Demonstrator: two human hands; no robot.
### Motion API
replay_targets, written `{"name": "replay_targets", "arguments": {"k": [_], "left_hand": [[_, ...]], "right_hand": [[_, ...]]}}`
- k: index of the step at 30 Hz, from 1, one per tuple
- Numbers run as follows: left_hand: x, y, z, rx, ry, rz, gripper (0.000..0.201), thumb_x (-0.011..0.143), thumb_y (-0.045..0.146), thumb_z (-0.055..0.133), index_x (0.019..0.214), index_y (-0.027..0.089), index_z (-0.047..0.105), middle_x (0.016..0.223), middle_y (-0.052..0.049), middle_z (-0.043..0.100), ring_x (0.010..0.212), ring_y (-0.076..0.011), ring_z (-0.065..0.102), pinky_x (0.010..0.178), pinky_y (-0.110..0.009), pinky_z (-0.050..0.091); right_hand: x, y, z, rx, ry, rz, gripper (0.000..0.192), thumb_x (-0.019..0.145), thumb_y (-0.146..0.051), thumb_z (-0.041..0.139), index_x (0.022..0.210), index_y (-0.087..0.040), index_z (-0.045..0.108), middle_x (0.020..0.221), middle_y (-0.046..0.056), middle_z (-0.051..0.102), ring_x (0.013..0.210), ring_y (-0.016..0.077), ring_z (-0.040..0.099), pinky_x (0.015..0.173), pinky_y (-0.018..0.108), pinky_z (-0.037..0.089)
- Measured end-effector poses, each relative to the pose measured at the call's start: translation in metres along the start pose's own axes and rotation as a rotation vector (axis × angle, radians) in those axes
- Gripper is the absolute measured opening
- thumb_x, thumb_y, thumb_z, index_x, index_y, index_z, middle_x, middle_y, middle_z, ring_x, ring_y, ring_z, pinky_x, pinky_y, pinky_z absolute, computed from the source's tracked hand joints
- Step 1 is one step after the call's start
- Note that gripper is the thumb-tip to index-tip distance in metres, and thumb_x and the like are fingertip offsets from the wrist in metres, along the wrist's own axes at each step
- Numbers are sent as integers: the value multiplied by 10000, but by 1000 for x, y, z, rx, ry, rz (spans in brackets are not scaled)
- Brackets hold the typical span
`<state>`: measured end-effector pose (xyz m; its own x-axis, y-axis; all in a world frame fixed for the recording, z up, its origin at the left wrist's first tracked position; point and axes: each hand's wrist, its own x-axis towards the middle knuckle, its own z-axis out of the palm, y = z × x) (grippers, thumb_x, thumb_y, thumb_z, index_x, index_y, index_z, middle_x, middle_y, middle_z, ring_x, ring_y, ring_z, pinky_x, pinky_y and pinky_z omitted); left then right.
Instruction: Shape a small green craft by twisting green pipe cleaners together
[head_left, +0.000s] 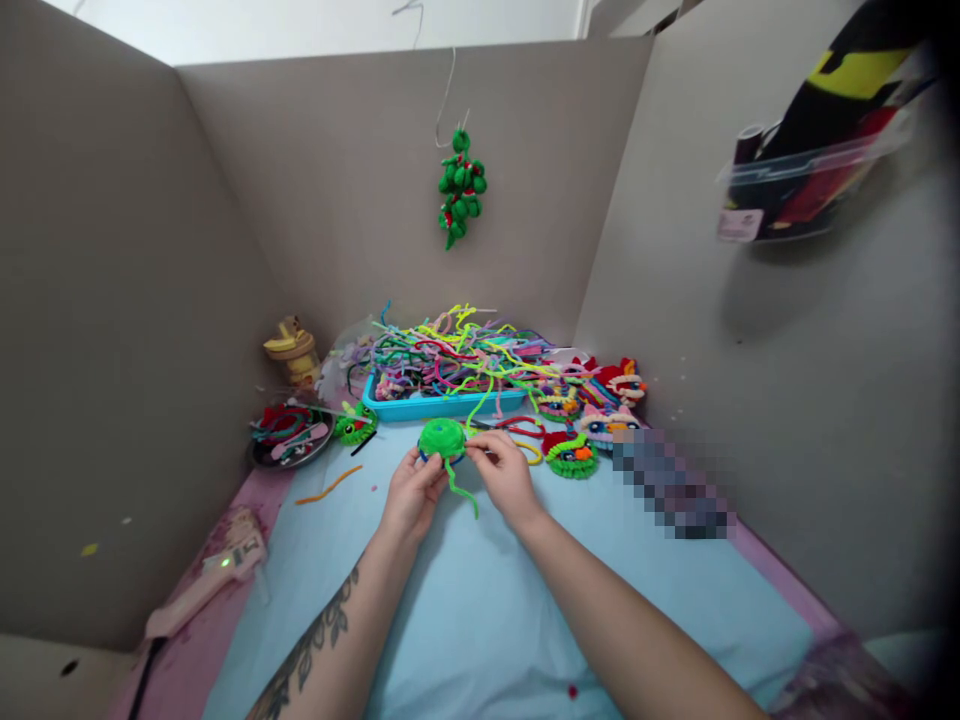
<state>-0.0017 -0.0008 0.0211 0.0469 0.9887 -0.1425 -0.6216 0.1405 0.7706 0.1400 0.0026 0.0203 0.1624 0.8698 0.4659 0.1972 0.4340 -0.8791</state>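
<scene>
Pinching hands (415, 490), green piece (442, 438) between

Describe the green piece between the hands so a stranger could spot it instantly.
Find the bright blue tray heaped with fuzzy strands near the back wall. In front of it, between the left hand and the right hand, is a rounded green piece. Unlike the green figure with eyes to its left, it's in the hands, with a loose green strand trailing from its near side.

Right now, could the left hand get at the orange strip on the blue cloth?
Probably yes: the orange strip lies uncovered on the blue cloth, with nothing tall between, though the left hand holds the green piece.
</scene>
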Motion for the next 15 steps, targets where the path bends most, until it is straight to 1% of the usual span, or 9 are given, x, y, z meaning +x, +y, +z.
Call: {"name": "replay_targets", "arguments": {"k": [2, 4, 7, 9, 12, 13, 15], "left_hand": [[-1, 1, 0, 6, -1, 0, 391, 605, 179, 783, 935, 152, 575, 781, -25, 683, 712, -127, 646, 683, -228, 493], [0, 1, 0, 19, 3, 4, 377, 612, 192, 780, 931, 147, 584, 786, -26, 680, 715, -127, 643, 687, -230, 490], [2, 0, -3, 30, -3, 0, 359, 636, 203, 765, 941, 147, 587, 824, -32, 680, 708, -124, 639, 701, -240, 492], [3, -1, -5, 27, -19, -23, 353, 651, 215, 755, 952, 153, 581, 854, -42, 682, 710, -134, 644, 729, -273, 499], [3, -1, -5, 13, -33, -66, 367, 654, 217, 752, 965, 166, 563, 885, -51, 679, 739, -156, 655, 787, -336, 505], [2, 0, -5, 10, -27, -66, 380, 648, 211, 754, 970, 171, 557, 879, -47, 678, 742, -156, 657, 800, -347, 505], [2, 0, -4, 9, 7, -43, 407, 630, 194, 765, 972, 180, 544, 851, -33, 676, 744, -152, 657, 805, -346, 506]], "right_hand": [[1, 3, 0, 39, 0, 52, 92, 755, -228, 593, 761, -205, 682, 809, 36, 628, 791, 172, 584, 680, 276, 460], [2, 5, 2, 99, -12, 118, 87, 738, -243, 595, 740, -196, 668, 738, 20, 628, 710, 160, 575, 647, 271, 455], [3, 9, 4, 209, -59, 210, 97, 721, -275, 590, 712, -190, 635, 631, -9, 594, 587, 137, 539, 570, 256, 441], [4, 10, 5, 265, -101, 241, 104, 714, -290, 588, 707, -190, 616, 601, -21, 575, 555, 130, 528, 556, 253, 440], [5, 11, 5, 271, -142, 232, 109, 719, -295, 579, 711, -190, 607, 610, -21, 565, 565, 130, 524, 558, 253, 438], [5, 11, 5, 236, -138, 204, 105, 723, -288, 577, 713, -189, 611, 639, -12, 572, 590, 134, 528, 570, 254, 439], [4, 9, 3, 119, -84, 119, 87, 731, -255, 571, 754, -189, 624, 727, 7, 581, 640, 137, 524, 594, 256, 436]]}}
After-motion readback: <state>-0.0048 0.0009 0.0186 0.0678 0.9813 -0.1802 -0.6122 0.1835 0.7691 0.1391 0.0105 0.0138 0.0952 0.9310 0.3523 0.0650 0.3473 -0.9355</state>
